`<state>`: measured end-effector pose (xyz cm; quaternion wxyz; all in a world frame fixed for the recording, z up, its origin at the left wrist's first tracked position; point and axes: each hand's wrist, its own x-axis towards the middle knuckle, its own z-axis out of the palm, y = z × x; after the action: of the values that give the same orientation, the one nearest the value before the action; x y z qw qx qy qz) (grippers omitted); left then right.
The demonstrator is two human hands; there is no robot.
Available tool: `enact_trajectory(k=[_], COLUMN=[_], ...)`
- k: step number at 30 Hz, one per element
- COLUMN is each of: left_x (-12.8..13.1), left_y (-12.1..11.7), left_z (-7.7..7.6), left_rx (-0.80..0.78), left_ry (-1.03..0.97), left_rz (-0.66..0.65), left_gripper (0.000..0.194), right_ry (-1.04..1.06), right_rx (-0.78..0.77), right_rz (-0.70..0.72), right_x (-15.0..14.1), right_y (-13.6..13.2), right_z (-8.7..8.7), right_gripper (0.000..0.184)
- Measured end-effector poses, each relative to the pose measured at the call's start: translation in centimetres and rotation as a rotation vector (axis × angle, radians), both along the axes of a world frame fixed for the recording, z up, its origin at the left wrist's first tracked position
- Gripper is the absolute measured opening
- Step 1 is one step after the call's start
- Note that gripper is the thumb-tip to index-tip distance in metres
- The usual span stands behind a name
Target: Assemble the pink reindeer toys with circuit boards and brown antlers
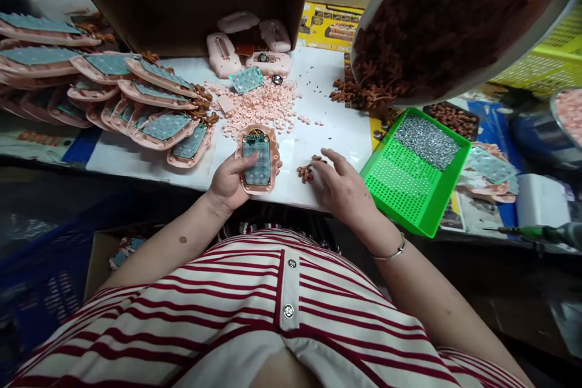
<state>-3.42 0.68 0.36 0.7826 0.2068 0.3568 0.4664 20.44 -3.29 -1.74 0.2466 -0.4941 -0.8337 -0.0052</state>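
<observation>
My left hand grips a pink plastic shell, its thumb lying across the translucent grey-green panel fitted inside. A dark green circuit strip and thin wires show at the top end of that shell. My right hand hovers low over the white tabletop with its fingers apart. Small brown rubbery pieces lie right by its fingertips; whether a finger touches them I cannot tell. Beyond the held shell spreads a pile of small pink plastic bits, with a loose green circuit board on it.
Stacked pink shells with panels fill the left. A green perforated basket holds silver screws. A large tilted tub spills brown pieces at the back right. An electric screwdriver lies far right. A cardboard box stands behind.
</observation>
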Motion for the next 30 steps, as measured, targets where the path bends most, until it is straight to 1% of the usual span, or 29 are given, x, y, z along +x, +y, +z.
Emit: enact_trajectory(k=[1,3,4,6,7,9,12,16,19,20,21,24,26,27,28,30], left_x=[-0.2,-0.4,-0.4,-0.4,-0.4,-0.3,-0.2,0.3,1.0,1.2,1.4,1.8,1.9,1.9,1.8,1.6], left_y=[0.0,-0.1,-0.1,-0.2,-0.2,-0.2,-0.1,0.0,-0.2,-0.3,-0.4,-0.9,-1.2,-1.4,-1.6,-2.1], left_z=[0.1,0.3,0.3,0.4,0.5,0.6,0.7,0.7,0.8,0.8,0.9,1.2,1.4,1.5,1.6,1.8], left_rx=[0.0,0.012,0.019,0.031,0.034,0.036,0.026,0.004,0.01,0.016,0.025,0.055,0.075,0.085,0.091,0.09], left_ry=[0.011,0.025,0.027,0.026,0.026,0.03,0.03,-0.005,-0.016,-0.017,-0.018,-0.021,-0.025,-0.027,-0.025,-0.005], left_rz=[0.018,0.058,0.071,0.073,0.067,0.038,-0.062,-0.234,-0.308,-0.311,-0.304,-0.245,-0.219,-0.208,-0.205,-0.216], left_gripper=[0.036,0.034,0.033,0.032,0.032,0.033,0.037,0.037,0.037,0.036,0.035,0.034,0.034,0.035,0.035,0.038], right_ry=[0.038,0.071,0.056,-0.033,-0.084,-0.135,-0.049,0.234,0.456,0.569,0.711,1.165,1.33,1.38,1.426,1.513], right_rx=[0.027,0.032,0.007,-0.071,-0.111,-0.163,-0.208,-0.35,-0.509,-0.581,-0.655,-0.849,-0.947,-0.967,-0.952,-0.814], right_rz=[-0.04,-0.159,-0.212,-0.266,-0.263,-0.22,-0.118,0.039,0.079,0.077,0.067,-0.003,-0.04,-0.059,-0.083,-0.163], right_x=[-0.1,-0.5,-0.8,-1.5,-1.8,-2.1,-1.9,-1.2,-0.9,-0.9,-1.1,-1.9,-2.6,-2.9,-3.0,-2.9], right_y=[-0.3,-0.9,-1.1,-1.1,-1.0,-0.5,0.1,0.0,-0.6,-0.8,-1.0,-1.5,-1.6,-1.6,-1.6,-1.4], right_z=[0.1,0.5,0.6,0.7,0.6,0.5,0.4,0.9,1.4,1.5,1.6,1.3,0.9,0.7,0.6,0.6], right_gripper=[0.039,0.03,0.026,0.031,0.033,0.028,0.014,0.01,0.009,0.009,0.013,0.036,0.041,0.041,0.041,0.041])
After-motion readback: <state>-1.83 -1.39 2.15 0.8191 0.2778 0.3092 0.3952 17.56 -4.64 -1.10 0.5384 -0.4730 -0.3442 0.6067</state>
